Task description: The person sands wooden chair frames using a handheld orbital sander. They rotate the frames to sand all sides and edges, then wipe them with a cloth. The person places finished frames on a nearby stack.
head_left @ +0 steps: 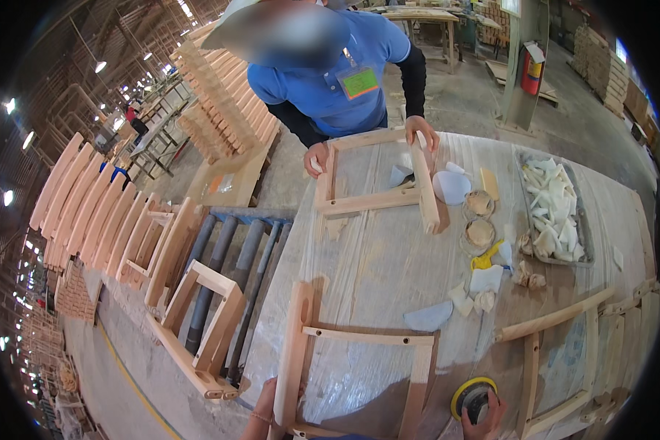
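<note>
- The person's left hand (266, 402) is at the lower edge, against the outer side of the thick rail of a wooden frame (370, 336); its fingertips are hidden, so I cannot tell whether its grip is pinching the rail or merely resting there.
- The right hand (491, 418) has its grip closed around a round pad (473, 400), dark on top with a yellow rim, just beside the frame's right leg.
- The wooden frame lies on the near part of the bench (367, 257), its crossbar running left to right.
- Near its upper right corner lies a pale blue-grey sheet (429, 316).
- Another frame (554, 315) lies to the right of the round pad.
- Across the bench, a co-worker (326, 88) in a blue shirt has both hands on a separate frame (374, 202).
- Two round containers (479, 233) stand to the right of that frame; farther right, a tray (588, 249) is heaped with white scraps (554, 202).
- Left of the bench, one more frame (226, 323) rests on a roller conveyor (251, 246), with a row of curved wooden pieces (88, 209) beyond.
</note>
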